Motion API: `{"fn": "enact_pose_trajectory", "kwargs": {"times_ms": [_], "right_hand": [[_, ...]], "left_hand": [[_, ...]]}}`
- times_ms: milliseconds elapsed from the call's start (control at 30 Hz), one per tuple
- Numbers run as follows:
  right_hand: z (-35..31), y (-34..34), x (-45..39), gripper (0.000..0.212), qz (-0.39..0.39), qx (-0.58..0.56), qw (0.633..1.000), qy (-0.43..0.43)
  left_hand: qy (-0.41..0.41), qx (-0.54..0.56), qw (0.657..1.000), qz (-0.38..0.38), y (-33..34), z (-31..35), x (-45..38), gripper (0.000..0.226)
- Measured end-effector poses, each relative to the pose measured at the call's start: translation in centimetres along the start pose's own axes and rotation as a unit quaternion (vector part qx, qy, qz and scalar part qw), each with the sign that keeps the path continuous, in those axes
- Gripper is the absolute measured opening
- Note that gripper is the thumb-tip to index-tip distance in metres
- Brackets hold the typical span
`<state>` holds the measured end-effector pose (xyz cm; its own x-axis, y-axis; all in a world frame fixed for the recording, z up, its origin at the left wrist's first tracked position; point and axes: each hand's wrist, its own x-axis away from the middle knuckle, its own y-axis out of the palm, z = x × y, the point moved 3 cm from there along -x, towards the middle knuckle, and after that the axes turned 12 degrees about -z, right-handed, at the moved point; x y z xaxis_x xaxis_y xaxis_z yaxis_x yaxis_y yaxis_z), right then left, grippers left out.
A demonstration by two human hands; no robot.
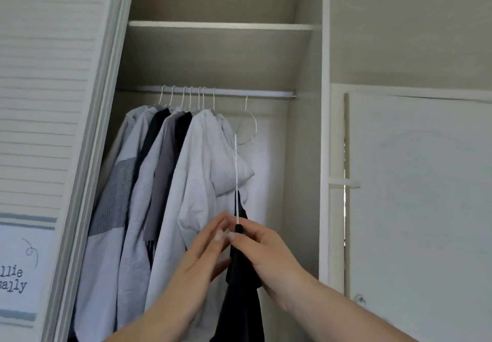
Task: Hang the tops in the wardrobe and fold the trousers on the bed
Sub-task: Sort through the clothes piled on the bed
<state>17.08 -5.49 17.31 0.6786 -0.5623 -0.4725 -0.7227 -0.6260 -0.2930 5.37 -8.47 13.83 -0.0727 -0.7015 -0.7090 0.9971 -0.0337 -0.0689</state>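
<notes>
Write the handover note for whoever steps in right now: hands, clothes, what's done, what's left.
Right hand: grips a dark top on a white hanger, held up edge-on below the rail.
Left hand: fingers straight, touching the hanger's base beside the right hand's fingertips.
Done: several tops already hang at the rail's left end in the wardrobe.
One empty hanger hangs to their right; the rail is free beyond it.
Left: hook the held hanger onto the rail. Trousers and bed are out of view, so their state is unknown.
</notes>
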Motion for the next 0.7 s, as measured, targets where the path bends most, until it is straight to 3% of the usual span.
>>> {"fn": "enact_pose_trajectory", "kwargs": {"times_ms": [267, 400, 633, 700], "right_hand": [[-1.7, -2.6, -11.7, 0.023, 0.037, 0.026, 0.998, -0.031], [-2.5, -3.3, -17.9, 0.036, 0.048, 0.063, 0.996, -0.040], [-3.0, -5.2, -28.1, 0.014, 0.109, 0.107, 0.985, -0.084], [-2.9, -5.9, -30.9, 0.029, 0.125, 0.113, 0.981, -0.097]], "left_hand": [[0.051, -0.054, 0.997, 0.014, -3.0, 1.4, -7.8, 0.041], [0.052, -0.049, 0.997, 0.015, -6.4, 0.8, -12.7, 0.040], [0.059, -0.045, 0.997, 0.038, -12.4, -0.4, -21.3, 0.036], [0.063, -0.053, 0.996, 0.045, -13.7, -0.8, -23.5, 0.037]]}}
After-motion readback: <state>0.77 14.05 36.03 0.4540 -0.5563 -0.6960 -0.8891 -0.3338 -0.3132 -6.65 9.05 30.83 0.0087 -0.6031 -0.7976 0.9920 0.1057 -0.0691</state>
